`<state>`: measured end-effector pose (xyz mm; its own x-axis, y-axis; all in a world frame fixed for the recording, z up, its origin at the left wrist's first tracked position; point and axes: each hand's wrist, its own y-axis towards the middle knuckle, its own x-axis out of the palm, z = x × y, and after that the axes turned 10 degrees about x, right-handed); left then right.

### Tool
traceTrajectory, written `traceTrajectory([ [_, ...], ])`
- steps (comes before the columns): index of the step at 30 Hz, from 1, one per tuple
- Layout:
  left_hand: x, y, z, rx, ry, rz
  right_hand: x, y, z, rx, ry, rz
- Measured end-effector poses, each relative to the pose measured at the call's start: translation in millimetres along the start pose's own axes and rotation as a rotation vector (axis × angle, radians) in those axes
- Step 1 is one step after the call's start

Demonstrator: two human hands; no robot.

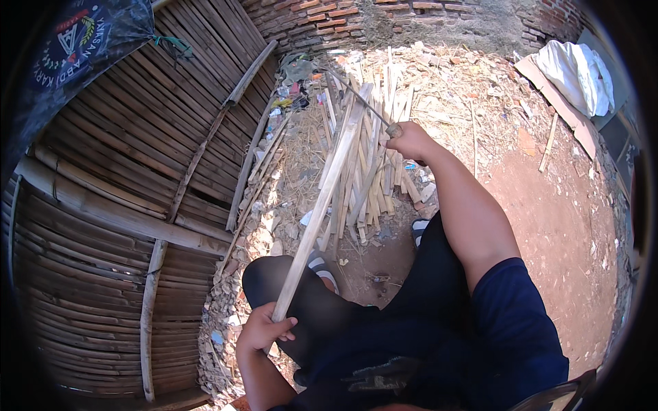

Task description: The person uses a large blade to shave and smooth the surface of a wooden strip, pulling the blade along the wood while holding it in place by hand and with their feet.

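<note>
My left hand (264, 329) is closed around the near end of a long, pale wooden slat (319, 209). The slat slants away past my left knee, its far end over a heap of slats. In my right hand (411, 143), a long knife (367, 103) is gripped by its handle. Its thin dark blade points away to the left and crosses near the slat's far end; I cannot tell whether they touch. Below both lies the heap of split wooden slats (377, 188), on the ground in front of my feet.
A bamboo slat wall (116, 130) runs along the left, with a dark printed sheet (103, 41) hung on it. A brick wall (322, 20) closes the far side. Rubble and chips litter the ground. A white sack (576, 75) lies on cardboard (558, 103) at the far right.
</note>
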<state>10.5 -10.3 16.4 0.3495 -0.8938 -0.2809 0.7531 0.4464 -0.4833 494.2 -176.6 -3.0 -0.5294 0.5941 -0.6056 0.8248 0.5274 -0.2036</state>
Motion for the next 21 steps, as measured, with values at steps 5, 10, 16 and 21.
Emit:
traceTrajectory([
  [5,-3,3,-12,0.079,-0.143,0.002,8,-60,-40,-0.336,-0.442,-0.164],
  [10,-2,1,-11,0.083,-0.117,-0.024,39,-112,-65,-0.724,-0.666,-0.414],
  [16,-4,5,-8,0.062,-0.062,-0.011,5,10,6,-0.056,-0.167,-0.1],
  [21,-13,2,-17,0.088,-0.074,-0.025,-7,-10,-7,-0.075,-0.093,-0.02],
])
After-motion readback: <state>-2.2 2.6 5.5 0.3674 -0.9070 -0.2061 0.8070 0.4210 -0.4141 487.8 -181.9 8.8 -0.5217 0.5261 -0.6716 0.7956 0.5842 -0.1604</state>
